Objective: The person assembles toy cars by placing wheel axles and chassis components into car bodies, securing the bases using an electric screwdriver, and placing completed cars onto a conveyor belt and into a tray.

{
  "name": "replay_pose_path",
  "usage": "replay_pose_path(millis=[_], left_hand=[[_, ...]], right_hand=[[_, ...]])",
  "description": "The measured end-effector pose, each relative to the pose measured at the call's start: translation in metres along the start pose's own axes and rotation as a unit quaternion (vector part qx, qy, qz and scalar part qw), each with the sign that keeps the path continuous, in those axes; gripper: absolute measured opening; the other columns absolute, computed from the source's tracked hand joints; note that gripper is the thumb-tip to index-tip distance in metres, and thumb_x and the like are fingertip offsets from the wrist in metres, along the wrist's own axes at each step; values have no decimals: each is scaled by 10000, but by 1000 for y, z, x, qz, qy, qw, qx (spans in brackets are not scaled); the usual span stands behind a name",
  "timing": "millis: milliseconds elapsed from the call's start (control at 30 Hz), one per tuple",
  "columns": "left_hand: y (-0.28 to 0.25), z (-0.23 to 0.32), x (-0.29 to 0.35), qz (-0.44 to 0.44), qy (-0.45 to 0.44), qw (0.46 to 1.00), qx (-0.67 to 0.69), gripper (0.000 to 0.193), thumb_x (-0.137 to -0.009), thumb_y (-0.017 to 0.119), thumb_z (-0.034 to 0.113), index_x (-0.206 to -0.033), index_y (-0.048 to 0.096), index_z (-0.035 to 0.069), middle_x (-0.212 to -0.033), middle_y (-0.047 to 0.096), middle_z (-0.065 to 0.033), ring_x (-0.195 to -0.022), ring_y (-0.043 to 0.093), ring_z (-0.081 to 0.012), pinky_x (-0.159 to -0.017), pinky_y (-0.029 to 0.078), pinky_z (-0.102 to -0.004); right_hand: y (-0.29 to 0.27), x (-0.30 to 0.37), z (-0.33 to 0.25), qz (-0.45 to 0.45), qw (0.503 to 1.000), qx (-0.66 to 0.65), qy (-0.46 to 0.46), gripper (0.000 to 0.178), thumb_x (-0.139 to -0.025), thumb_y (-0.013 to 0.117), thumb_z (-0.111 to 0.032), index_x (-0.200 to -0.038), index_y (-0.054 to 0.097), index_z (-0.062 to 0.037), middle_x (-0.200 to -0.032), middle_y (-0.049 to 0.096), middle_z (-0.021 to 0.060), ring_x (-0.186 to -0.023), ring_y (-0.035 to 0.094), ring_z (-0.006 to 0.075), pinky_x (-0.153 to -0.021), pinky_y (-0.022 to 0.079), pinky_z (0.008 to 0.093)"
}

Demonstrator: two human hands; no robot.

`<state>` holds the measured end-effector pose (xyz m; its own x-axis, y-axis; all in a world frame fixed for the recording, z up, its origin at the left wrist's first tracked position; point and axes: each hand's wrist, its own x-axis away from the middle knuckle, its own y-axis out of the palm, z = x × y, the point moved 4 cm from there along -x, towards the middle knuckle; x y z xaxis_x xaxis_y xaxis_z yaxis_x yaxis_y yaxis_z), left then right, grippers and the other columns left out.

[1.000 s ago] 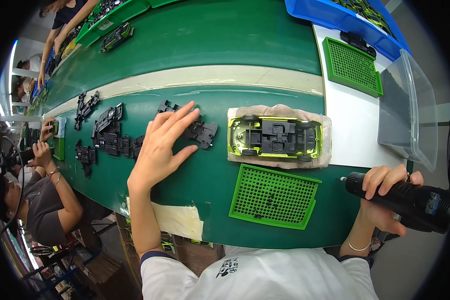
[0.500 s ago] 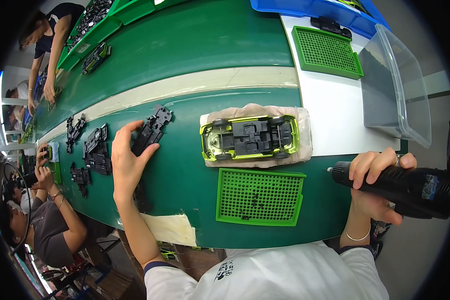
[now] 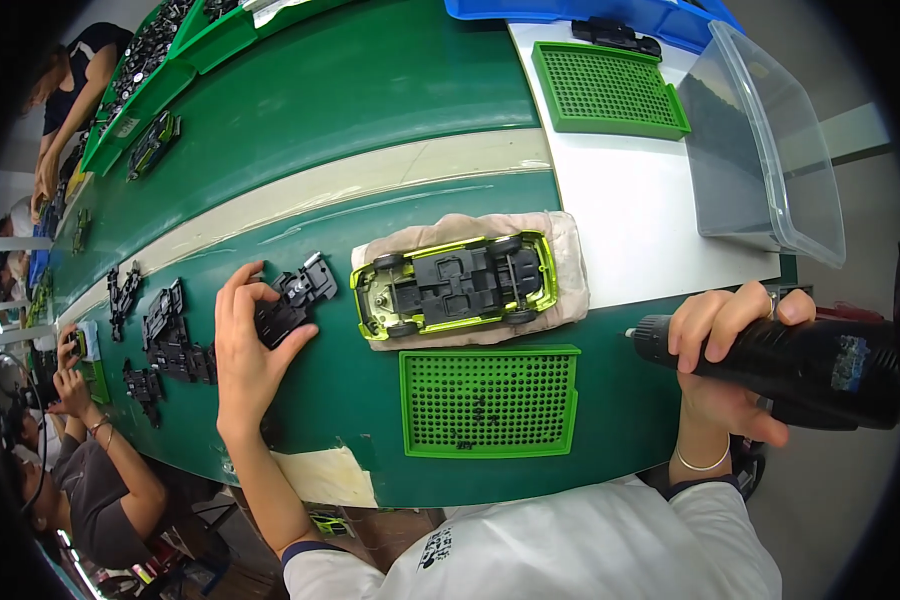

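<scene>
My left hand (image 3: 248, 355) grips a black plastic chassis piece (image 3: 298, 300) between thumb and fingers, just left of an upturned toy car. The yellow-green car (image 3: 455, 283) lies wheels up on a pale cloth pad (image 3: 573, 265), its black underside showing. In my right hand (image 3: 725, 350) is a black electric screwdriver (image 3: 820, 372), its tip pointing left toward the car. A green perforated tray (image 3: 530, 440) with several small dark screws in its holes sits in front of the car.
Several black chassis pieces (image 3: 175, 335) lie to the left. At the back right are another green tray (image 3: 610, 95), a clear plastic bin (image 3: 740, 160) and a blue bin (image 3: 510, 10). Green bins of small parts (image 3: 145, 80) stand far left; co-workers sit along that side.
The view has shifted, moving the bench leftward in the picture. My left hand and the chassis piece have come nearer to me and slightly closer to the car. The screwdriver stays in my right hand.
</scene>
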<state>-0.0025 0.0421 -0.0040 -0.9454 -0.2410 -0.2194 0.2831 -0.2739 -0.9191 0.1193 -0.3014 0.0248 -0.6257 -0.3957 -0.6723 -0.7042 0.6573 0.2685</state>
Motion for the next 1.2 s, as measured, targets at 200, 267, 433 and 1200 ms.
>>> replay_pose_path(millis=[200, 267, 433, 1200], left_hand=[[-9, -9, 3, -59, -34, 995, 72, 370, -613, 732, 10, -939, 558, 20, -1064, 575, -126, -1003, 529, -288, -859, 419, -352], [-10, -16, 4, -53, -54, 992, 98, 360, -620, 718, -6, -940, 552, 11, -1080, 573, -123, -1012, 532, -261, -879, 407, -336], [-33, -19, 7, 136, -25, 962, 237, 288, -768, 660, 63, -1025, 560, -24, -1206, 525, -164, -1105, 505, -230, -974, 353, -332], [-3, 66, -39, 75, 120, 952, 270, 358, -633, 749, 50, -944, 578, 2, -1057, 608, -144, -964, 576, -254, -834, 443, -322]], right_hand=[[1, 0, 0, 24, 1000, 13, 5, 830, -647, 713, -580, -1190, 304, -103, -768, 474, 84, -559, 522, 194, -522, 443, 309], [1, 0, 0, 43, 998, 35, 8, 823, -654, 685, -621, -1185, 322, -107, -741, 460, 54, -533, 522, 169, -499, 443, 292], [0, 1, 2, 38, 999, 24, 3, 826, -667, 674, -622, -1194, 309, -101, -742, 454, 58, -525, 507, 170, -494, 432, 289], [1, -25, 0, -199, 957, -198, 76, 643, -923, 335, -527, -712, 611, 15, -631, 585, 148, -483, 565, 238, -443, 466, 309]])
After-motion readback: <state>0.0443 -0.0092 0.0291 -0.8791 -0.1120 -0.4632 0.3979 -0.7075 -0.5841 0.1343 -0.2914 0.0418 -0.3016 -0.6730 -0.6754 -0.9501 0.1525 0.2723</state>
